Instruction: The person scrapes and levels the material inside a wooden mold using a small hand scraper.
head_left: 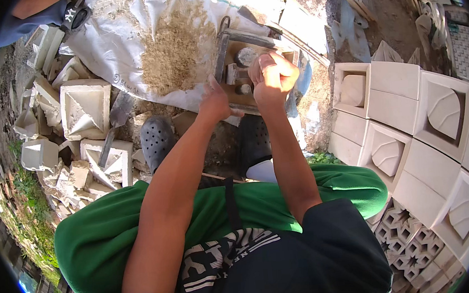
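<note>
In front of me is a shallow rectangular box (253, 39) with dark grey walls and a brown inside, probably a mould. A large round grey piece (247, 56), a smaller round grey piece (244, 89) and a small pale block (232, 74) are in it. My left hand (215, 102) grips the box's near left corner, its thumb and fingers parted around the edge. Above the right side of the box my right hand (274, 81) is closed in a fist. Whatever its fingers hold, if anything, is hidden.
Sandy powder (173, 54) lies on a white sheet (122, 42) beyond the box. Broken pale castings (86, 106) and a trowel (108, 141) are on the left. Pale blocks (396, 110) are stacked on the right. Another person's leg (39, 18) shows at the far left.
</note>
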### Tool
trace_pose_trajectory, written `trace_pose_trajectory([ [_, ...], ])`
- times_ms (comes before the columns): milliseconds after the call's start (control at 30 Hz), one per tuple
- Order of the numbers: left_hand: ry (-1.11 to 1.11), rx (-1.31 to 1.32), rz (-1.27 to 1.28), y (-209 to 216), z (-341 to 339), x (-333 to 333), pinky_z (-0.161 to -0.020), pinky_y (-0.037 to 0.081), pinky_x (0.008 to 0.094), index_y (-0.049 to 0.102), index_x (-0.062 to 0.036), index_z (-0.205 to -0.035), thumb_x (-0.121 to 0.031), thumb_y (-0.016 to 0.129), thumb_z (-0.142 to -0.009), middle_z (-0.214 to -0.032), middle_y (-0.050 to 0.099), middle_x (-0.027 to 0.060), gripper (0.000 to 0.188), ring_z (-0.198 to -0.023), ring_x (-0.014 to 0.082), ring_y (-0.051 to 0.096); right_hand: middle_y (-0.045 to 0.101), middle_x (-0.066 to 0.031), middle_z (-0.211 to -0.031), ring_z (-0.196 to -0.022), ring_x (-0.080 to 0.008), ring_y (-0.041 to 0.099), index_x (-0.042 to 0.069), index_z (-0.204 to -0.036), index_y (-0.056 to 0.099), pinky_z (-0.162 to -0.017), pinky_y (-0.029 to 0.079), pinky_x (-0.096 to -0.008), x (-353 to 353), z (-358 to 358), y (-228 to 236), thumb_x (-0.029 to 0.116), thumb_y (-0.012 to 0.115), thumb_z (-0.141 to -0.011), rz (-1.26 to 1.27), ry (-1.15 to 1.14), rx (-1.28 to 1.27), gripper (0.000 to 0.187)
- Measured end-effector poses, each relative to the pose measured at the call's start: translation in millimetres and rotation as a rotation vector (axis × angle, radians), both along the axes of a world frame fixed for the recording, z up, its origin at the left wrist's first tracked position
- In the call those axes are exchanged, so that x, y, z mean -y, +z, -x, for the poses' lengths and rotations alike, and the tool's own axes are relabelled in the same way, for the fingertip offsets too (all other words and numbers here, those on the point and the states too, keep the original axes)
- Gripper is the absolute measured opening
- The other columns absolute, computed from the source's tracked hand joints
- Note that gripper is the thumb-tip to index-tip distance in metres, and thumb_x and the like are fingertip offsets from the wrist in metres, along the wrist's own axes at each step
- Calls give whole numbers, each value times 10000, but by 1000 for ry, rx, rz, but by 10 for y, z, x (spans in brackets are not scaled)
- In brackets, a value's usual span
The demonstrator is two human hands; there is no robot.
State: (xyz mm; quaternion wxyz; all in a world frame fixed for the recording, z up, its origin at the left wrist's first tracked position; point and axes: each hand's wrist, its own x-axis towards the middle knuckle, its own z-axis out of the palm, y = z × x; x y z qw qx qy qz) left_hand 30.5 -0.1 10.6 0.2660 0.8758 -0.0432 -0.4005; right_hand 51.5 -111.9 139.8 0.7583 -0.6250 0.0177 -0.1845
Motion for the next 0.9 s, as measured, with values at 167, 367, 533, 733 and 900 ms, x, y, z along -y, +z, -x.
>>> trace_pose_trajectory([
  [167, 3, -11, -108, 131, -20, 106, -1018, 411, 478, -111, 85, -1446, -539, 877, -542, -1472, 210, 340, 1478, -1256, 475, 430, 358, -16, -478, -406, -96, 309, 19, -536, 362, -388, 237, -265, 92, -27, -226, -4, 460, -848, 157, 5, 24, 328],
  [367, 34, -74, -145, 195, -56, 95, -1021, 401, 495, -131, 48, -1457, -535, 880, -542, -1486, 205, 320, 1483, -1285, 459, 411, 387, 26, -496, -439, -31, 330, 24, -560, 434, -399, 227, -227, -51, -240, -80, 38, 524, -864, -30, -59, -33, 318],
  [533, 1, -98, -156, 108, -58, 24, -1041, 374, 512, -135, 95, -1432, -567, 870, -528, -1459, 154, 392, 1505, -1283, 521, 372, 379, 42, -521, -476, -36, 325, 7, -558, 418, -431, 226, -243, -36, -435, 39, 37, 504, -861, -136, 5, 102, 316],
  [733, -12, -53, -73, 54, -11, 54, -1050, 367, 511, -135, 131, -1416, -596, 859, -522, -1433, 94, 460, 1522, -1279, 561, 351, 373, 18, -523, -482, -62, 324, -8, -583, 435, -429, 245, -250, 131, -746, -112, 32, 483, -859, 104, -5, 85, 283],
  [900, -18, -63, -103, 61, -58, 100, -1038, 386, 500, -161, 124, -1410, -562, 880, -516, -1432, 97, 459, 1533, -1279, 543, 363, 331, 2, -509, -409, -90, 286, 21, -549, 383, -379, 232, -254, 261, -920, -193, 17, 420, -892, 128, 14, 204, 345],
])
